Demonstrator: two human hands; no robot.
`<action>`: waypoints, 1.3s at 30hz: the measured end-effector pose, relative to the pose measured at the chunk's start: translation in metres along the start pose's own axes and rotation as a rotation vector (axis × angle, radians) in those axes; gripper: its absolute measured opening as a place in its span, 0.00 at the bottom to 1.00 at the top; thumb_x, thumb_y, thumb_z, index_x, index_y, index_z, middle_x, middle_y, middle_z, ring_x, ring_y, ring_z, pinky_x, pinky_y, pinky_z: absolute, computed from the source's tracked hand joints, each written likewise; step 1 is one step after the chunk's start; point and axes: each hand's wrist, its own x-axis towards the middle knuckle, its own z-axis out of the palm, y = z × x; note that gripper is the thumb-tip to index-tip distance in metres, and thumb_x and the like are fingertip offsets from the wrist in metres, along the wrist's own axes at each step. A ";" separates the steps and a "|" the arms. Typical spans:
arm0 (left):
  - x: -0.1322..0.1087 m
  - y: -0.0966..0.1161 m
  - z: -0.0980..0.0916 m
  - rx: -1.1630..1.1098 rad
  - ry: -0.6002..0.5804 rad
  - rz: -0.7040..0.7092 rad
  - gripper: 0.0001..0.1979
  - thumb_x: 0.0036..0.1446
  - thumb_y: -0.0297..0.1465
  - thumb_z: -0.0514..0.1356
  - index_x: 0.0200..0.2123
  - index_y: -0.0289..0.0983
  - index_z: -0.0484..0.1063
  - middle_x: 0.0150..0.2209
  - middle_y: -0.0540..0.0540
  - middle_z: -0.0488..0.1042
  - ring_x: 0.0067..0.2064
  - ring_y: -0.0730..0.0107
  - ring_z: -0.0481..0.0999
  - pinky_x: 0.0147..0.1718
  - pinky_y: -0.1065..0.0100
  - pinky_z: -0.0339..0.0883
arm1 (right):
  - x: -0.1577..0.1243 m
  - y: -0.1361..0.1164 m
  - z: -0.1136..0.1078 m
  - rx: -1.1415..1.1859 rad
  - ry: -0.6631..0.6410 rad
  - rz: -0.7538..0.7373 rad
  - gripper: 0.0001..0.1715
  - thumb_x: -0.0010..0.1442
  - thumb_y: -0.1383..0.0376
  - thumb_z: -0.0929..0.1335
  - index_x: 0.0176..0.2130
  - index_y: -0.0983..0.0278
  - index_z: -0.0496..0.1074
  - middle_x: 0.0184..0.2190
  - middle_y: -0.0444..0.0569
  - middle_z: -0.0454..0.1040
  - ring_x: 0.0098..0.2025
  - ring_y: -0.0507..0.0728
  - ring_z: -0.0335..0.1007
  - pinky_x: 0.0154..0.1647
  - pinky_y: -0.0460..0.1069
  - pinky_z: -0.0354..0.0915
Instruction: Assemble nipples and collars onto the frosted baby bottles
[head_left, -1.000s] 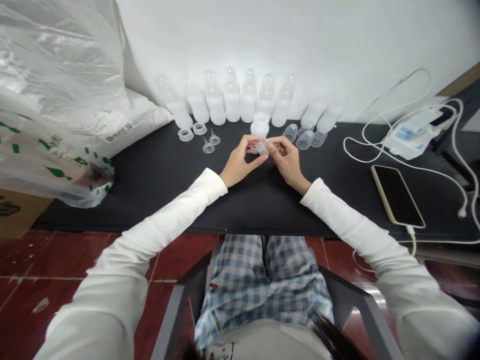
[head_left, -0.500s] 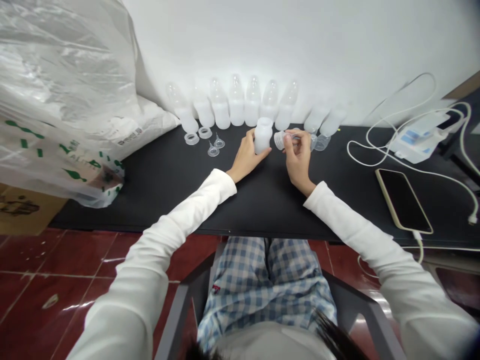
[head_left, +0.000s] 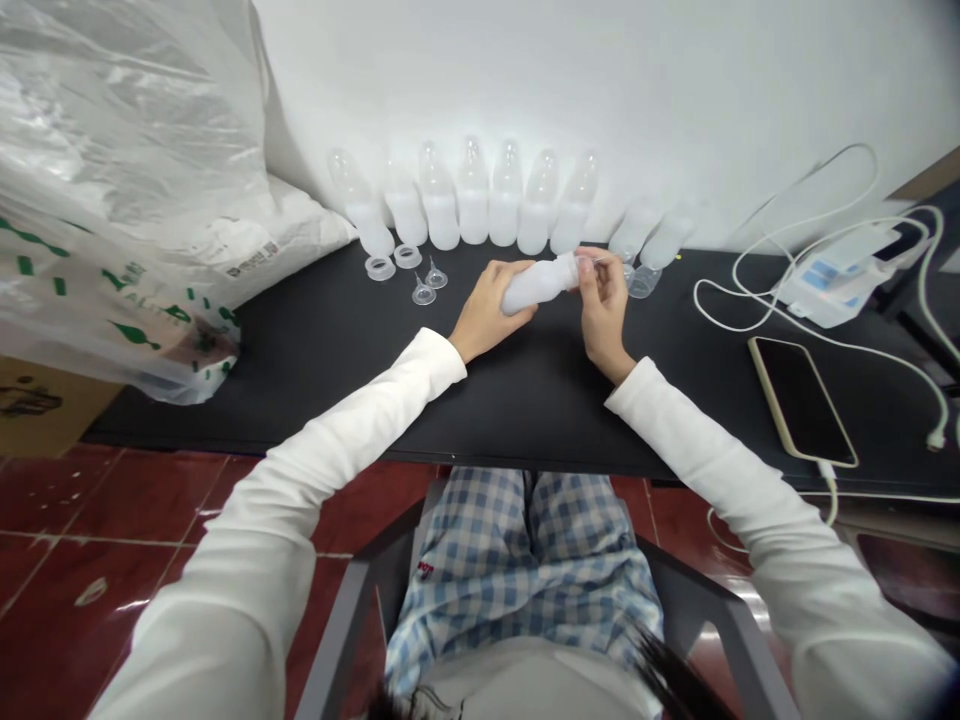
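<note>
My left hand (head_left: 487,312) is wrapped round a frosted white baby bottle (head_left: 531,288), which tilts with its neck to the right. At the bottle's mouth, my right hand (head_left: 606,312) pinches a clear nipple in its screw ring (head_left: 570,268); the ring meets the neck, but whether it is threaded on I cannot tell. Left of my left hand lie two loose clear nipples (head_left: 424,294) and two screw rings (head_left: 380,268). Beyond my right hand are clear bottle caps (head_left: 643,282), partly hidden by the fingers.
Several capped baby bottles (head_left: 474,200) stand in a row along the wall, with two uncapped bottles (head_left: 666,240) to their right. A phone (head_left: 802,400), white cables and a power strip (head_left: 829,275) occupy the table's right. Plastic bags (head_left: 135,150) crowd its left end.
The bottle has gone from upright to tilted rightward in my left hand. The ring and nipple in my right hand, apart from it before, now meet its mouth.
</note>
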 end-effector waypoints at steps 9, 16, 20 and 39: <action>-0.001 0.011 -0.006 -0.088 -0.062 -0.089 0.22 0.56 0.38 0.70 0.52 0.36 0.72 0.51 0.43 0.79 0.50 0.61 0.79 0.52 0.64 0.71 | 0.008 0.006 -0.009 -0.004 -0.120 0.036 0.26 0.63 0.38 0.67 0.48 0.54 0.69 0.50 0.50 0.76 0.52 0.62 0.77 0.45 0.56 0.74; 0.002 0.012 -0.009 -0.027 0.031 -0.218 0.20 0.56 0.35 0.69 0.51 0.37 0.73 0.50 0.43 0.79 0.51 0.61 0.79 0.53 0.64 0.70 | 0.005 0.016 -0.009 -0.109 -0.090 0.033 0.32 0.67 0.36 0.60 0.53 0.55 0.70 0.43 0.49 0.80 0.40 0.56 0.77 0.41 0.54 0.75; 0.004 0.010 -0.012 -0.059 0.074 -0.359 0.17 0.57 0.35 0.69 0.48 0.38 0.73 0.48 0.44 0.80 0.49 0.62 0.79 0.50 0.64 0.71 | -0.003 0.001 -0.005 -0.099 -0.153 0.024 0.30 0.70 0.39 0.59 0.56 0.55 0.69 0.44 0.49 0.81 0.43 0.56 0.77 0.47 0.55 0.74; 0.000 0.006 -0.012 0.135 -0.101 -0.075 0.28 0.57 0.35 0.70 0.60 0.38 0.69 0.54 0.41 0.76 0.55 0.58 0.76 0.57 0.59 0.70 | 0.001 0.017 -0.004 0.027 -0.164 0.224 0.37 0.50 0.32 0.73 0.42 0.57 0.65 0.43 0.47 0.74 0.45 0.57 0.73 0.37 0.51 0.73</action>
